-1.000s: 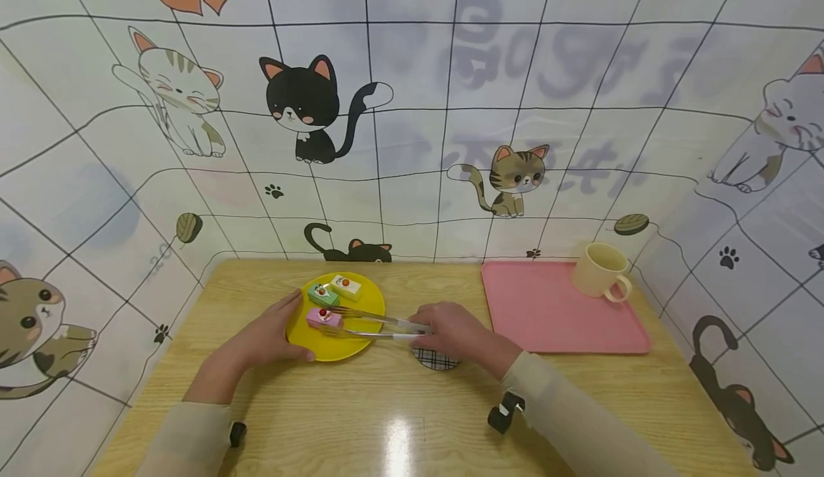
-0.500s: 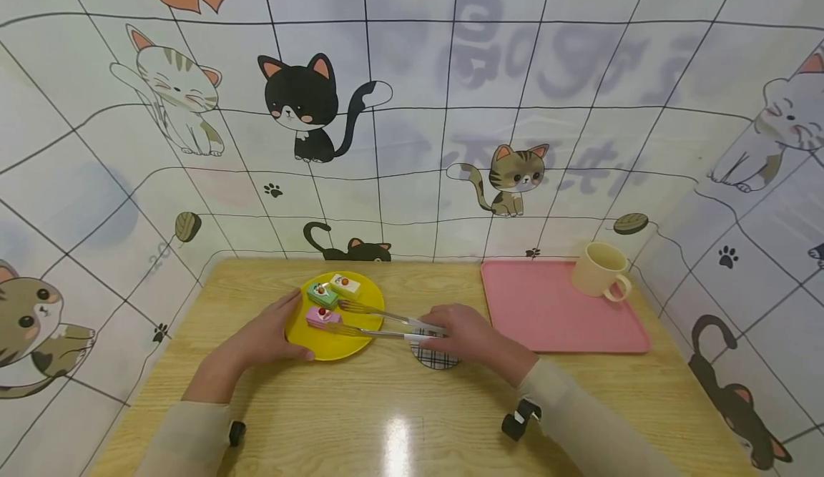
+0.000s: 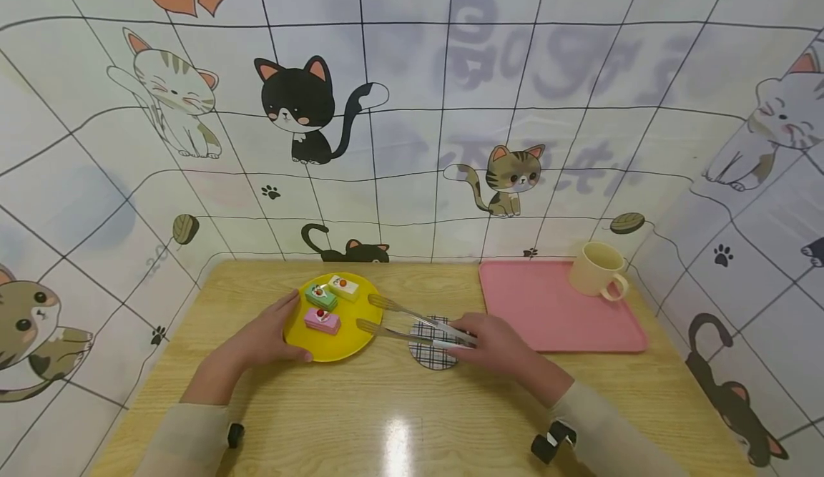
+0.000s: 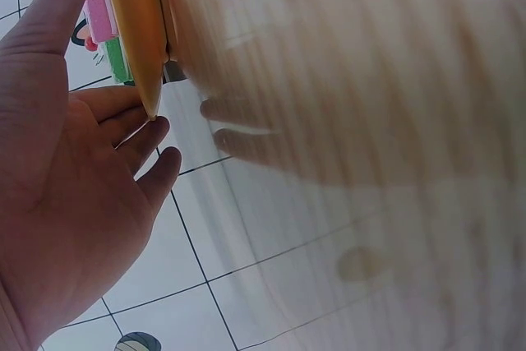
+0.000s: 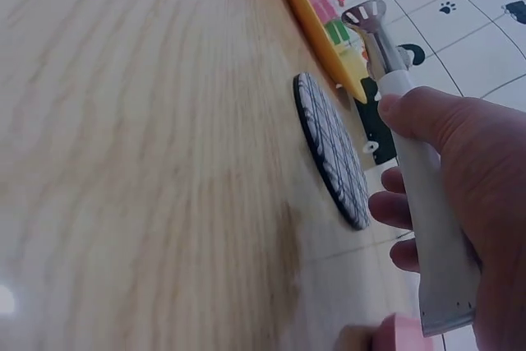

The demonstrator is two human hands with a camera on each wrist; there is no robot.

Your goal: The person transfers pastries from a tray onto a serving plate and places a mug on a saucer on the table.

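My left hand (image 3: 267, 337) holds the left rim of a yellow plate (image 3: 350, 337). Its thumb lies along the near edge, and the fingers meet the rim in the left wrist view. On the plate sit a pink cake slice (image 3: 322, 321), a green cake slice (image 3: 320, 297) and a pale yellow cake slice (image 3: 344, 287), each with a small topping. In my right hand (image 3: 492, 345) is a pair of metal tongs (image 3: 418, 312) with white handles (image 5: 423, 195). The tong arms are spread with nothing between them, and their tips reach the plate's right edge.
A round plaid coaster (image 3: 433, 355) lies on the wooden table (image 3: 360, 420) under the tongs. To the right is a pink tray (image 3: 547, 312) with a cream mug (image 3: 597, 269) at its back right corner. A cat-print sheet (image 3: 412, 141) hangs around the table.
My right hand has drawn the tongs to the right, from around the pink cake slice to the plate's right edge. The left hand and the cake slices have stayed in place.
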